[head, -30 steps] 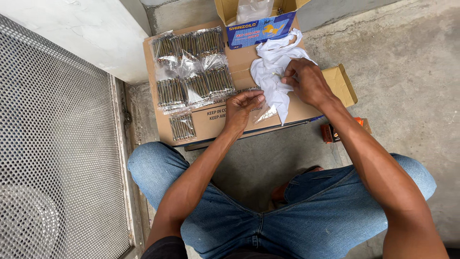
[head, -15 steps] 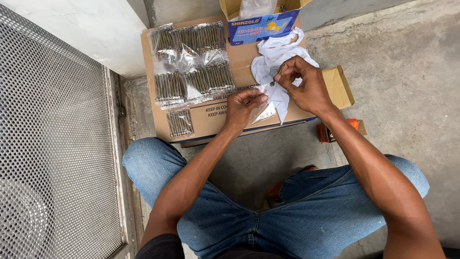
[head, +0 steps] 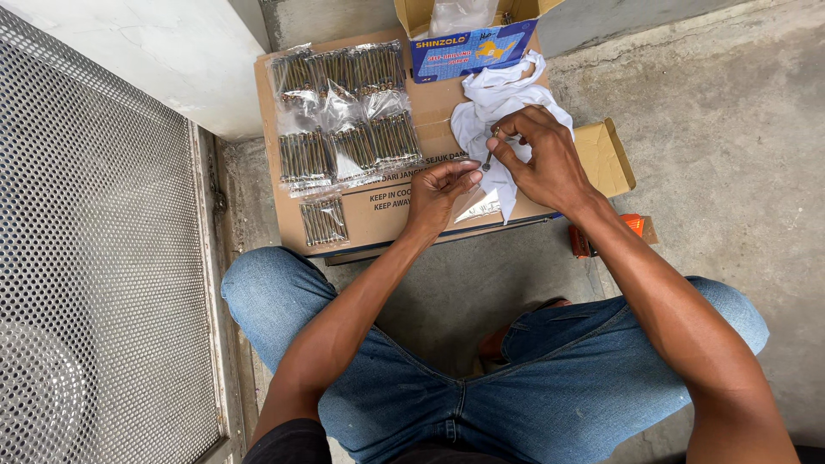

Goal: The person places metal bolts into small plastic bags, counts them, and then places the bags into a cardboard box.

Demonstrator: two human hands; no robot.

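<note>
Head view looks straight down on a person sitting in blue jeans [head: 533, 387] behind a flat brown cardboard box [head: 430, 116] that lies on the concrete floor [head: 730, 129], and every place below is given from that box. Over the box's near edge, about midway along it, the left hand [head: 438, 196] has its fingers curled in and pinched on the mouth of a small clear plastic bag [head: 478, 204], which hangs flat against the box top just right of the hand. Right beside it, over the right half of the box, the right hand [head: 540, 159] has thumb and fingertips closed on 1 long screw [head: 490, 150], held nearly upright with its lower tip just above the bag's opening and close to the left fingertips. Under and behind the right hand, a crumpled white plastic bag [head: 494, 99] lies on the box top. On the left half of the box sit 7 clear packets of screws [head: 344, 142], laid side by side in rows, the last one alone at the near left corner. At the far edge stands an open carton with a blue front [head: 460, 50]. Left of the box runs a perforated metal sheet [head: 94, 283]; off its right near corner lies a small orange object [head: 614, 232].
</note>
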